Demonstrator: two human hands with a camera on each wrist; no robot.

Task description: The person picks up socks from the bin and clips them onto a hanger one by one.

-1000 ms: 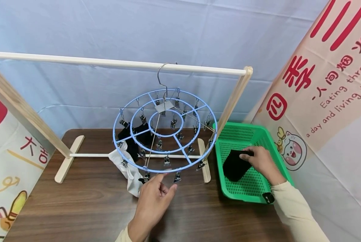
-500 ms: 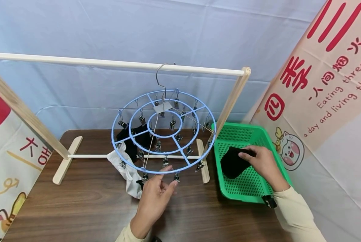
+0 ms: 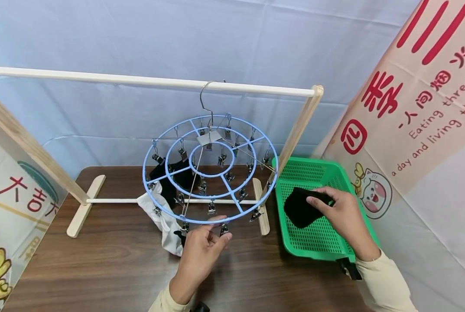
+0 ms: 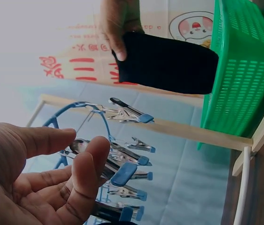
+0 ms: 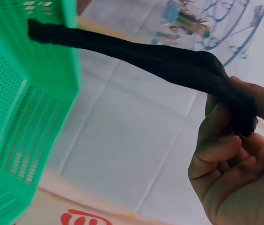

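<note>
My right hand [image 3: 343,216] pinches the top edge of a black sock [image 3: 304,208] between thumb and fingers. In the head view the sock overlaps the green basket [image 3: 294,251]; the left wrist view shows its flat, tube-like shape [image 4: 169,65]. My left hand [image 3: 201,253] is at the front rim of a round blue clip hanger [image 3: 240,212]. Its thumb and fingers close around a metal clip with a blue tip [image 4: 122,173], partly hidden by the fingers. Several more clips dangle around the rings.
A wooden rack with a white rail [image 3: 138,80] carries the hanger by its hook. White cloth [image 3: 166,225] and black cloth [image 3: 183,175] hang at the hanger's left side. The brown table [image 3: 99,260] lies beneath; printed fabric [image 3: 427,108] stands at the right.
My right hand has drawn the black sock slightly up and toward me over the basket. My left thumb and fingers have come in from below the rim onto the front clip.
</note>
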